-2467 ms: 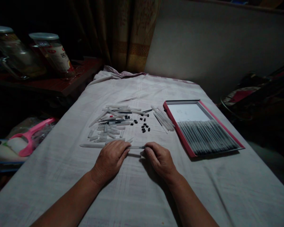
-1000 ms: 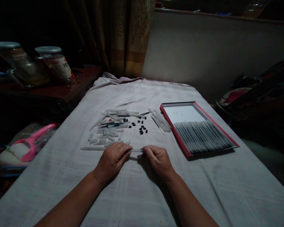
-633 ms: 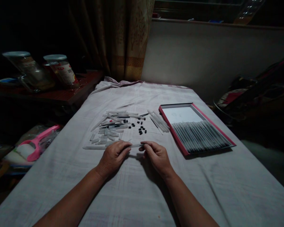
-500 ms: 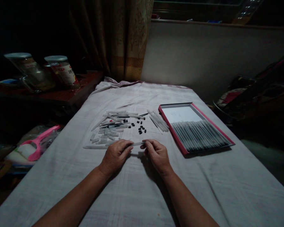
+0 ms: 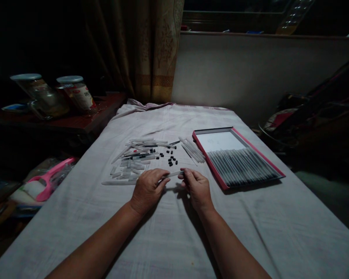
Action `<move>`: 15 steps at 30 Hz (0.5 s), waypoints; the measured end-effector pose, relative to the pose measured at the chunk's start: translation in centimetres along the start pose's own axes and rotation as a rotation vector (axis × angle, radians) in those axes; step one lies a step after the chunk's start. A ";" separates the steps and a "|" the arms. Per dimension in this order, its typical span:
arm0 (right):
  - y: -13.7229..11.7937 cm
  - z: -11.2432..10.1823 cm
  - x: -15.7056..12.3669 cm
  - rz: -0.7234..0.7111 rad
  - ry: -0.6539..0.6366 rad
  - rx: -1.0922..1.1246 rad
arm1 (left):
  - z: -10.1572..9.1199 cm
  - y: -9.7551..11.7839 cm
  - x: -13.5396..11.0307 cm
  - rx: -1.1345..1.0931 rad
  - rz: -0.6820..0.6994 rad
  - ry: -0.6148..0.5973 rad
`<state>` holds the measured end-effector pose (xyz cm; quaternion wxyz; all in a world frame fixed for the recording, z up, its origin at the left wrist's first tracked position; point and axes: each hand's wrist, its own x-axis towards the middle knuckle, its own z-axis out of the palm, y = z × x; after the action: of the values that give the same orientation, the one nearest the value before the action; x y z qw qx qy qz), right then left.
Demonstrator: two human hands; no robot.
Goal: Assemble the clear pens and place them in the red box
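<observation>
My left hand (image 5: 147,188) and my right hand (image 5: 196,187) both pinch one clear pen (image 5: 173,174), held level just above the pale cloth (image 5: 174,232). The left fingers close on its left end, the right fingers on its right end. Behind my hands lies a loose heap of clear pen barrels, caps and refills (image 5: 138,155), with several small black end pieces (image 5: 171,159) beside it. A short row of clear tubes (image 5: 192,150) lies to their right. A red-edged shallow box (image 5: 209,162) holds a row of finished pens (image 5: 242,168).
A dark wooden shelf (image 5: 72,122) on the left carries two lidded jars (image 5: 75,94). A pink-handled tool (image 5: 48,180) lies in clutter below it. Curtain and wall stand behind the table. Dark bags (image 5: 308,112) sit at the right.
Both hands have lifted the pen slightly off the cloth and shifted a little right. My view has tilted upward, showing more of the wall and window ledge.
</observation>
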<state>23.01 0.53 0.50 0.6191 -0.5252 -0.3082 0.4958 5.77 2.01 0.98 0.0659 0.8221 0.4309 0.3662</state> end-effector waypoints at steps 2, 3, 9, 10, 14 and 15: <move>-0.1 -0.4 0.5 -0.045 0.064 0.028 | -0.6 -0.9 0.4 0.140 -0.025 -0.019; -0.1 -0.6 0.8 -0.066 0.103 0.045 | -1.1 -1.5 0.6 0.229 -0.067 -0.021; 0.3 -1.6 2.2 -0.081 0.186 0.085 | -2.4 -4.5 1.4 0.597 -0.151 -0.181; 0.3 -1.6 2.2 -0.081 0.182 0.083 | -2.3 -4.6 1.6 0.621 -0.154 -0.193; 0.1 -1.4 1.9 -0.104 0.183 0.070 | -1.9 -4.5 2.5 0.646 -0.180 -0.240; 0.0 -1.4 1.8 -0.114 0.187 0.065 | -1.9 -4.3 2.6 0.614 -0.184 -0.240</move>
<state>24.84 1.72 -0.12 0.6892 -0.5304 -0.2622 0.4183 2.60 6.28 1.98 -0.1019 0.7985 0.5825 0.1127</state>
